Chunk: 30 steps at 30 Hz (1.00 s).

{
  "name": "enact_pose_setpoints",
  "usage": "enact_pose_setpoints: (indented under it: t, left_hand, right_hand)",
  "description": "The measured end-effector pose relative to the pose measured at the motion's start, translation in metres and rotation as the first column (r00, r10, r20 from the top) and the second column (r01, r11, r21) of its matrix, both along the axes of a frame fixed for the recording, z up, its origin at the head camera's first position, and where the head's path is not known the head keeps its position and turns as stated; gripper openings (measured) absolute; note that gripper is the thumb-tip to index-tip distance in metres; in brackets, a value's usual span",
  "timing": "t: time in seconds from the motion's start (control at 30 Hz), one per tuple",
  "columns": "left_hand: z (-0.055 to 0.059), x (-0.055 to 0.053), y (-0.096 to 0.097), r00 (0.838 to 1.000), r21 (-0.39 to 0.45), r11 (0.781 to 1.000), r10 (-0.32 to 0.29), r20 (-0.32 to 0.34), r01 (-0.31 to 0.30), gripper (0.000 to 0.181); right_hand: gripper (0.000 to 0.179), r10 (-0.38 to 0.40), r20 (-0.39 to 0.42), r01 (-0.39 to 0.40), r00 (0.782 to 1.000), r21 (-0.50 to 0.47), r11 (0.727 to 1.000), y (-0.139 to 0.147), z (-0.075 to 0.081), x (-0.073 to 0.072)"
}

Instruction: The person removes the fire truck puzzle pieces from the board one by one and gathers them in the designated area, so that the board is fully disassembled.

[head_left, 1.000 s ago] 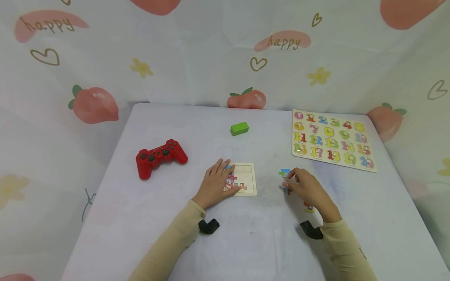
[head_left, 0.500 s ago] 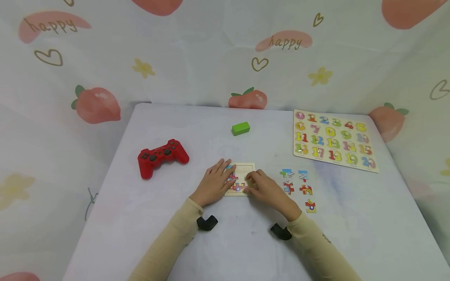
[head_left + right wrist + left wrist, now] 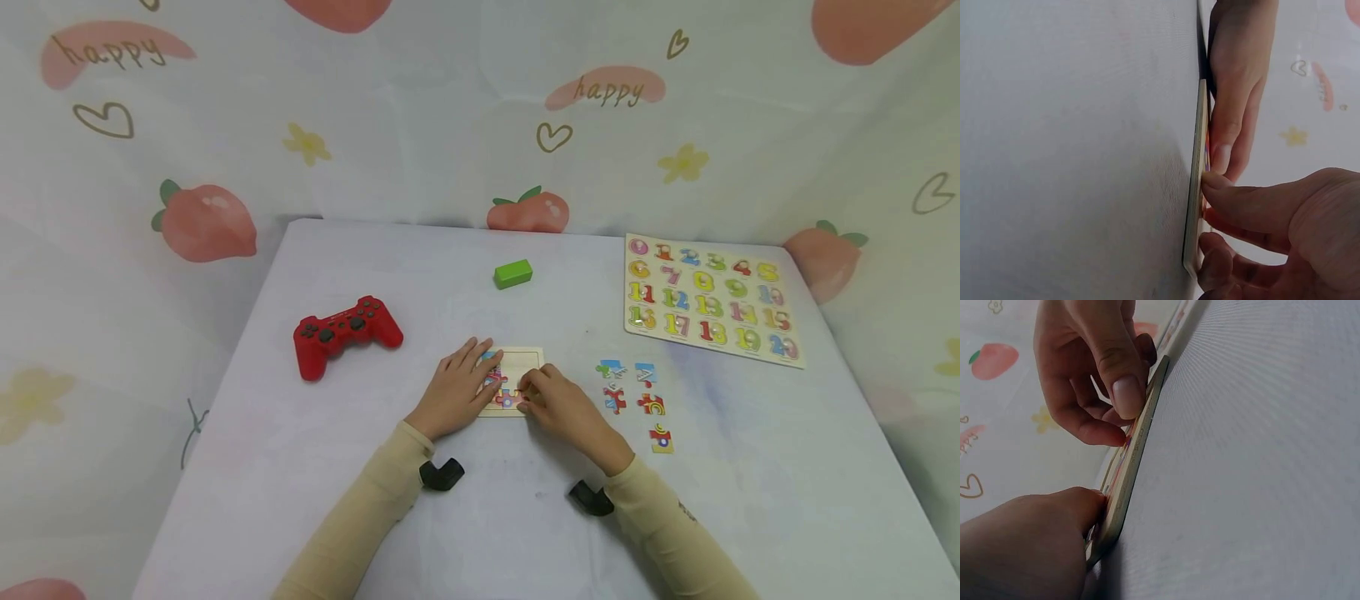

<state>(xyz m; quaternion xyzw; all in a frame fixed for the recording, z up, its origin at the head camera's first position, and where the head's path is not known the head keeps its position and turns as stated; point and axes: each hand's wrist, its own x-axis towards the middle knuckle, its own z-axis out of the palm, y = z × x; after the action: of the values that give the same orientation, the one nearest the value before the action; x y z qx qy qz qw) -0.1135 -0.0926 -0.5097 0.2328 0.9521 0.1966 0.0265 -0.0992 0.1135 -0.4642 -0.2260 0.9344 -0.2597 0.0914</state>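
A small wooden jigsaw puzzle board [image 3: 531,358] lies on the table, its colored pieces fitted along the left side and bottom. My left hand [image 3: 453,392] rests flat across the board's left side with fingers spread, covering part of the picture. At the lower right of the frame, my right hand [image 3: 562,408] has thumb and curled fingers around a puzzle piece, mostly hidden beneath them. Close up in the right wrist view, the right thumb [image 3: 1241,197] touches the board's surface. Several loose puzzle pieces [image 3: 652,405] lie to the right of that hand.
A red game controller [image 3: 347,335] sits on the left of the table. The green block [image 3: 513,274] is behind the puzzle. At the back right lies a wooden number board [image 3: 712,300]. A printed cloth hangs behind the table.
From the loose pieces, my right hand has moved left to the puzzle board, then stayed there with small shifts. My left hand has kept resting on the board.
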Motion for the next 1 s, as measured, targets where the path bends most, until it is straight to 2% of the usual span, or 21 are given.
enact_pose_setpoints:
  t: [0.43, 0.7, 1.0]
  left_hand:
    - [-0.0002, -0.0004, 0.0003, 1.0, 0.05, 0.998, 0.027, 0.0, -0.027, 0.052]
    - [0.0019, 0.0007, 0.0004, 0.999, 0.072, 0.997, 0.027, -0.019, -0.025, 0.051]
    - [0.0019, 0.0007, -0.0011, 1.0, 0.07, 0.997, 0.019, -0.012, -0.018, 0.052]
  right_hand:
    - [0.024, -0.039, -0.002, 0.039, 0.999, -0.003, 0.999, -0.0051, -0.0008, 0.0025]
    - [0.019, -0.032, 0.036, 0.032, 0.999, -0.007, 0.999, -0.0066, 0.001, 0.0027]
    - [0.011, -0.051, 0.053, 0.057, 0.997, -0.108, 0.993, -0.006, 0.0023, -0.0003]
